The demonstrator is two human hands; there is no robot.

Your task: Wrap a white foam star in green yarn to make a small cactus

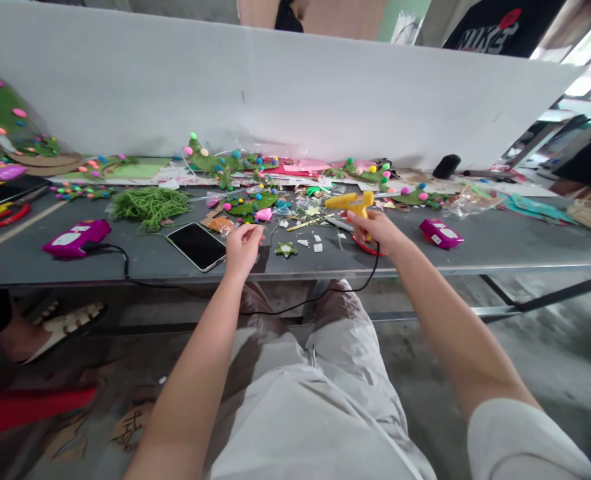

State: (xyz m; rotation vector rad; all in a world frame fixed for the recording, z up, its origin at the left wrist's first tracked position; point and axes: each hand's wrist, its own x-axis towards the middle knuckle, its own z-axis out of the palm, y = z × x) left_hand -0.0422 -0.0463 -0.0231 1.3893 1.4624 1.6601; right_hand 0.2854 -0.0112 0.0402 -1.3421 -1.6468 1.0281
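My right hand (373, 227) is wrapped round the handle of a yellow glue gun (349, 201), whose nozzle points left above the table. A black cord hangs from the gun. My left hand (244, 245) is closed near the table's front edge, just right of a phone (198, 247); whatever its fingers may pinch is too small to make out. Between my hands a small green star (286, 249) with a pale centre lies on the table, with white scraps (318, 247) beside it. Red-handled scissors (366, 245) lie partly hidden under my right hand.
Green yarn (150, 207) and a purple box (78, 239) are at the left of the grey table (500, 250); another purple box (440, 233) is at the right. Felt pieces with pompoms (225, 163) line the white partition (275, 93). A person's sandalled foot (68, 328) is at lower left.
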